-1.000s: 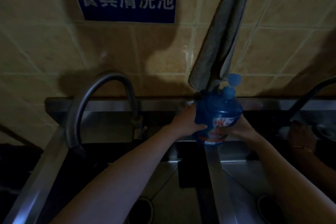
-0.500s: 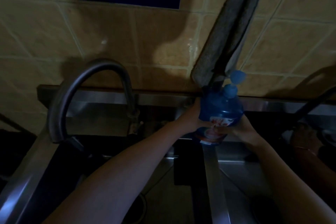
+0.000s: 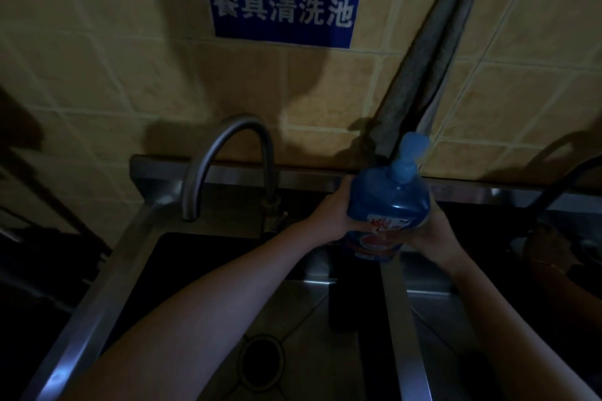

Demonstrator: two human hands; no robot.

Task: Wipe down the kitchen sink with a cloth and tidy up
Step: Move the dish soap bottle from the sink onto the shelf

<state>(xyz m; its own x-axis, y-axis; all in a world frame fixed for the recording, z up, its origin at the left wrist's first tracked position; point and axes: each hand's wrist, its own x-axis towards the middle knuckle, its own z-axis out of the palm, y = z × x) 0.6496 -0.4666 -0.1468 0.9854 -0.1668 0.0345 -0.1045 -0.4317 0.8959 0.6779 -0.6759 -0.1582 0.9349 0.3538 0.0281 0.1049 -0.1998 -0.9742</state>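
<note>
Left hand (image 3: 329, 215) and right hand (image 3: 430, 234) each have a closed grip round the blue detergent pump bottle (image 3: 387, 202), held upright above the sink divider (image 3: 394, 296), near the rear ledge (image 3: 309, 177). Recommend setting its base flat, clear of what appears, in poor light, to be a hanging cloth (image 3: 433, 58).

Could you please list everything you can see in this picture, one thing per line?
Plastic pump bottle: one, blue, red-and-white label, above the sink divider.
Curved metal tap: one, grey, behind the left basin.
Rectangular wall sign: one, blue with white characters, on the tiles.
Hanging cloth: one, grey, on the wall behind the bottle.
Stainless steel sink: one, silver, two basins, below.
Round drain: one, dark, left basin floor.
Left hand: one, grips the bottle's left side.
Right hand: one, grips its right side.
</note>
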